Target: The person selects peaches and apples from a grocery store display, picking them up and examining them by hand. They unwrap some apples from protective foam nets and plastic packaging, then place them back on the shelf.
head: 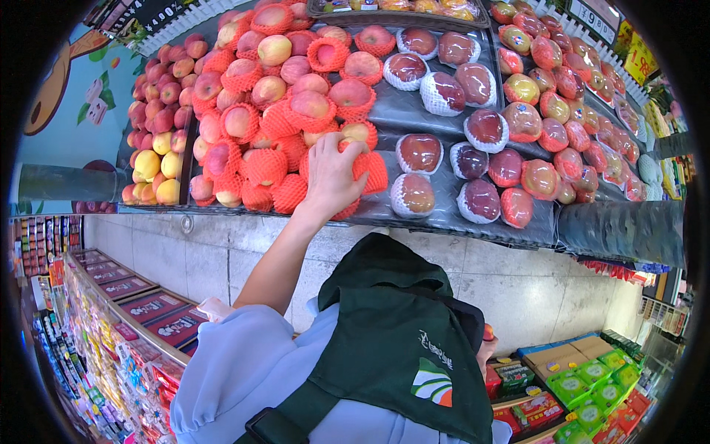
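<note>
My left hand [333, 175] reaches into the heap of apples, palm down. Its fingers and thumb curl around an apple in a red foam net [373, 171] at the heap's front right corner; the palm hides part of it. Other netted apples [265, 166] press close on the left. Beside it on the right lies an apple in a white foam net [413, 195] and clear wrap. Down by my right side, partly behind the dark green apron [399, 333], my right hand [487, 351] holds a small reddish fruit [488, 332]; most of that hand is hidden.
Loose peaches or nectarines [166, 119] fill the left bay behind a dark divider [187, 161]. Wrapped apples [554, 133] cover the right side. A basket [399, 19] stands at the back. Behind me are a snack shelf [111, 355] and stacked boxes [588, 383].
</note>
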### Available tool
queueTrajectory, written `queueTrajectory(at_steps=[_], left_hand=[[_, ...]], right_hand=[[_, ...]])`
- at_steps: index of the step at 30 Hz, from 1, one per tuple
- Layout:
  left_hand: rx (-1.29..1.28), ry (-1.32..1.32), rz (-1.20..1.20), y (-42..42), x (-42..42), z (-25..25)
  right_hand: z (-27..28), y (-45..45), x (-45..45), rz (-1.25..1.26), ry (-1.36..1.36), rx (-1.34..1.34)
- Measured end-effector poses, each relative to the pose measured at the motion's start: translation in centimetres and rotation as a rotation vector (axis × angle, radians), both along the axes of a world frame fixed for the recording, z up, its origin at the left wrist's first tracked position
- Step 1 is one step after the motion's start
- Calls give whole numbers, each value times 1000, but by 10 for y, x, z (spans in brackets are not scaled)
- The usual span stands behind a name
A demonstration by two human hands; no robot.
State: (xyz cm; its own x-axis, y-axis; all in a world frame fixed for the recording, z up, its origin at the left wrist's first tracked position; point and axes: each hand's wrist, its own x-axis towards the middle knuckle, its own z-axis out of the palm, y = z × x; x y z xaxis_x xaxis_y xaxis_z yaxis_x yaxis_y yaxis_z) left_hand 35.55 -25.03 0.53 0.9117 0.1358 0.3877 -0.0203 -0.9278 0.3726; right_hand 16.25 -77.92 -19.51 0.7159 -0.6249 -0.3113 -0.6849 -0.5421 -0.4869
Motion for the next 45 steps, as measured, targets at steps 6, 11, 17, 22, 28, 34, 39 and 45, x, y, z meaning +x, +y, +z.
queueTrajectory(at_steps=[6, 11, 17, 22, 28, 34, 39, 45], left_hand=[[86, 57, 36, 0, 0, -7], [3, 67, 99, 9, 2, -1], [70, 183, 61, 16, 5, 4], [-73, 96, 46, 28, 17, 5], [74, -96, 222, 63, 40, 16], [75, 70, 300, 80, 51, -3], [31, -20, 295, 87, 56, -11], [-21, -23, 368, 88, 58, -19]], right_hand=[[-2, 2, -1, 22, -36, -27], [-16, -7, -4, 58, -27, -33], [-10, 3, 0, 89, 2, -61], [-12, 6, 0, 84, 31, -111], [-6, 15, -2, 9, -25, 0], [-5, 17, -11, -7, -22, 4], [-7, 19, -17, -20, 38, -90], [11, 35, -13, -31, -15, 15]])
